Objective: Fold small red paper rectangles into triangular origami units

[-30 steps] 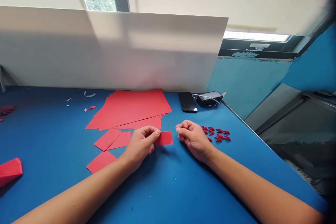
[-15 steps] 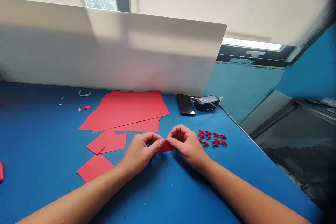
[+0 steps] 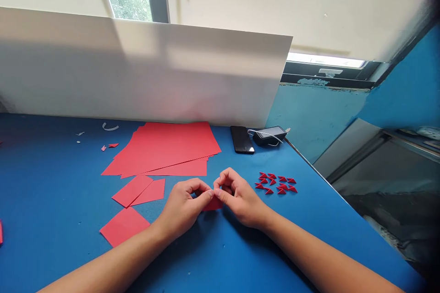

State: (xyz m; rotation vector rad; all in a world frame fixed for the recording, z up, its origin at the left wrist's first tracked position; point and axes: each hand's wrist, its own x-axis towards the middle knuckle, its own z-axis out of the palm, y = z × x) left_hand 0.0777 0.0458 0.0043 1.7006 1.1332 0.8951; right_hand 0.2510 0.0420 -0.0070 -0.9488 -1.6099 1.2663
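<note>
My left hand and my right hand meet at their fingertips over the blue table top. Both pinch a small red paper piece, which is mostly hidden by my fingers, so its shape is hard to tell. To the right of my right hand lies a cluster of small folded red paper triangles. Left of my left hand are several cut red paper rectangles, and behind them is a loose stack of red paper sheets.
A white board stands along the far edge of the blue table. Behind the triangles lie a black phone and a black power bank with a white cable. Small scraps lie far left.
The red paper piece lay on the table a second ago. Now both hands have closed on it and lifted it slightly, with my right hand moved left to meet my left.
</note>
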